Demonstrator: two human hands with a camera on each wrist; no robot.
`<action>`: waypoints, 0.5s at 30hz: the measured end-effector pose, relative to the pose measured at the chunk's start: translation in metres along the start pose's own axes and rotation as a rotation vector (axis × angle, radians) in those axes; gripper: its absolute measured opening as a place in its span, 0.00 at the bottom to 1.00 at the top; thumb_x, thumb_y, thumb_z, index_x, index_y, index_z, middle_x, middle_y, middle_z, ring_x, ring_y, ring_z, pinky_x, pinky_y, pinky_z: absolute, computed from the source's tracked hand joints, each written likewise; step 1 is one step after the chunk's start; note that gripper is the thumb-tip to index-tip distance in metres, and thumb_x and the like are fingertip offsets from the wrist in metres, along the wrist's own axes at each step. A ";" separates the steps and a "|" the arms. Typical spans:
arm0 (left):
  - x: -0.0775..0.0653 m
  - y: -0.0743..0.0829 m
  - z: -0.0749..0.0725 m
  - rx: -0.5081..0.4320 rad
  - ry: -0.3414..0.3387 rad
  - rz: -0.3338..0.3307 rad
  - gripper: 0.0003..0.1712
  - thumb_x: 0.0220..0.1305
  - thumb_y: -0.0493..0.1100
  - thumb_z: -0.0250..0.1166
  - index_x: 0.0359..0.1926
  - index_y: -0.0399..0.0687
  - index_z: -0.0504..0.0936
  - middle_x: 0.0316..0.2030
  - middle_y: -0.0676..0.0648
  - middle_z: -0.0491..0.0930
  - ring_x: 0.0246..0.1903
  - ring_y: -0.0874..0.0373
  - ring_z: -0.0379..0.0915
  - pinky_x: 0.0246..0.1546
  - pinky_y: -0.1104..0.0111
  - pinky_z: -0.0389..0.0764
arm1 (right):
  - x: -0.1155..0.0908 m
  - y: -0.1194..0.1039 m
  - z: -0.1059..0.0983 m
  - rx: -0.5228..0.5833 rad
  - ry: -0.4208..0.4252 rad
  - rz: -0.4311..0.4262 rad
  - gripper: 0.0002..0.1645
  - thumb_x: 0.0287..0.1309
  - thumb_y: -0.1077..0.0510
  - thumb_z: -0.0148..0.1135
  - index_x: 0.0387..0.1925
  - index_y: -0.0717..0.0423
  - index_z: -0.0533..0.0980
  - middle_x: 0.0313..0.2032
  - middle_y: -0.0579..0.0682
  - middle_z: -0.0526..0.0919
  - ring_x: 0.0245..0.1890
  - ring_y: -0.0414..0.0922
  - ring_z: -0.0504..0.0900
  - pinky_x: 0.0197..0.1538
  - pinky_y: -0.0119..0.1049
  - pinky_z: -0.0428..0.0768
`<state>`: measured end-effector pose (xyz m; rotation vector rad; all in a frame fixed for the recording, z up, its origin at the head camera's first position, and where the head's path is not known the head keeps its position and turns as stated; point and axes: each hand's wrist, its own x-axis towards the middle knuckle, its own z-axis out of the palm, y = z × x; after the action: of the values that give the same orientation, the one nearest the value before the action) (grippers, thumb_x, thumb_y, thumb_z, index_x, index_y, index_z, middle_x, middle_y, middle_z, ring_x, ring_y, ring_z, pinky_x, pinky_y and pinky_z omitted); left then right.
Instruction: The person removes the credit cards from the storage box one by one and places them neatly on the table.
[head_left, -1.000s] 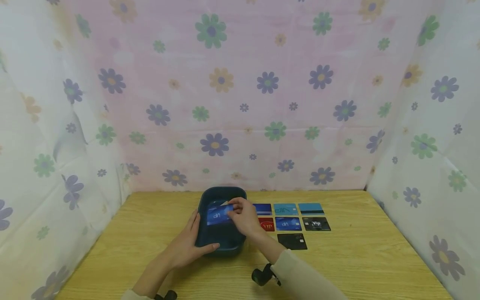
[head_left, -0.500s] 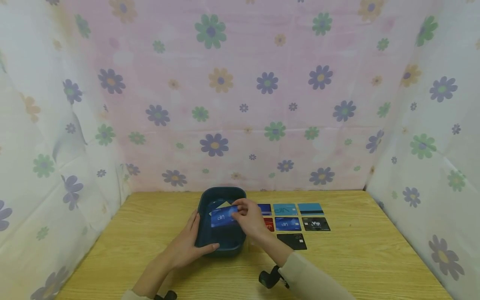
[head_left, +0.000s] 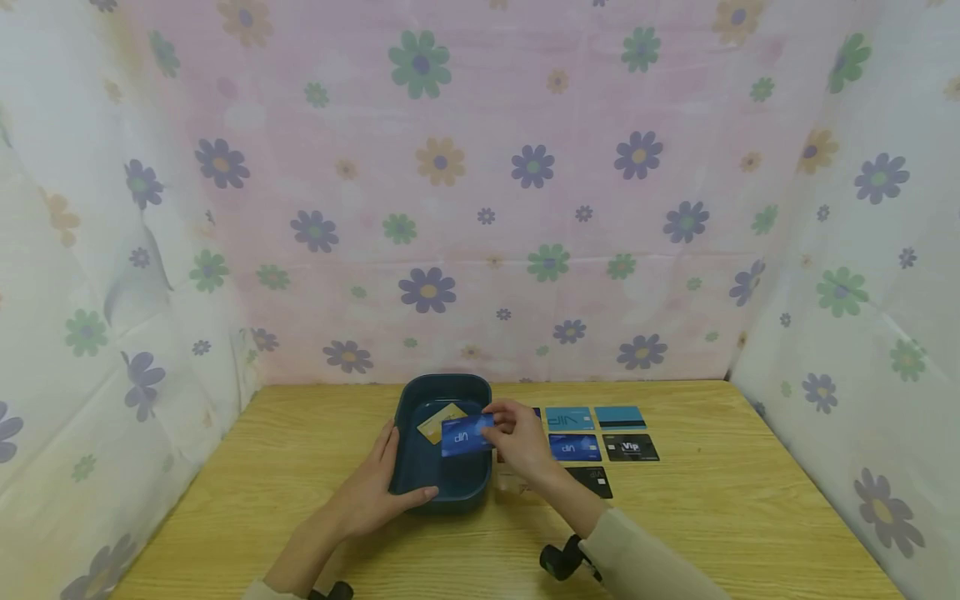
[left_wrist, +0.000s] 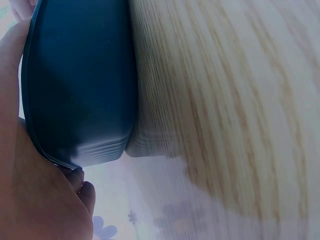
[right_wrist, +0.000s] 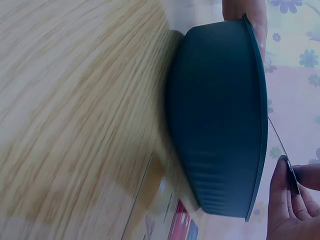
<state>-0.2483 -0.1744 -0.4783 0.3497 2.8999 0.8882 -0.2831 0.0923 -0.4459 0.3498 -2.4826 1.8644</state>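
Observation:
My right hand [head_left: 517, 437] pinches a blue VIP card [head_left: 462, 437] between thumb and fingers, close above the right side of a dark blue plastic container [head_left: 453, 496]. In the right wrist view the card [right_wrist: 281, 141] appears edge-on, tilted over the container's rim. A gold card [head_left: 435, 423] lies inside the container, partly covered by the held card in the head view. My left hand [head_left: 372, 483] holds the container at its near left corner, fingers along the outer left side and thumb over the near rim. The left wrist view shows that fingertips [left_wrist: 80, 185] reach under the rim.
Right of the container, cards lie in rows on the wooden table [head_left: 720, 492]: a light blue VIP card [head_left: 568, 419], a blue striped card [head_left: 621, 418], another blue VIP card [head_left: 574, 448], and black cards [head_left: 632, 448]. My right hand hides others. Flowered cloth [head_left: 480, 192] encloses the table.
My right hand has drawn the blue VIP card rightward across the container, uncovering more of the gold card. My left hand and the container have stayed put.

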 end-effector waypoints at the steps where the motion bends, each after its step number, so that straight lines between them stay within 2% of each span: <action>1: 0.000 0.000 0.000 -0.002 0.000 -0.001 0.74 0.56 0.79 0.64 0.82 0.38 0.38 0.82 0.38 0.33 0.77 0.33 0.45 0.69 0.37 0.60 | 0.000 0.001 -0.002 -0.002 0.004 -0.001 0.16 0.66 0.67 0.65 0.54 0.64 0.79 0.43 0.56 0.82 0.41 0.47 0.83 0.43 0.38 0.85; 7: 0.000 0.001 -0.001 0.007 -0.002 -0.006 0.74 0.56 0.79 0.65 0.82 0.38 0.38 0.82 0.39 0.32 0.77 0.33 0.45 0.70 0.38 0.61 | 0.000 0.007 -0.010 0.006 0.011 -0.012 0.15 0.65 0.68 0.65 0.53 0.66 0.80 0.43 0.57 0.83 0.41 0.47 0.82 0.43 0.36 0.84; 15: 0.000 0.002 -0.001 0.000 -0.010 -0.008 0.74 0.56 0.78 0.65 0.82 0.39 0.37 0.82 0.41 0.30 0.78 0.34 0.43 0.70 0.38 0.59 | -0.005 0.010 -0.019 0.028 0.011 0.007 0.16 0.66 0.68 0.65 0.54 0.65 0.79 0.46 0.59 0.82 0.44 0.50 0.83 0.46 0.41 0.85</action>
<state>-0.2477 -0.1735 -0.4760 0.3411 2.8898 0.8827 -0.2821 0.1135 -0.4504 0.3312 -2.4558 1.8997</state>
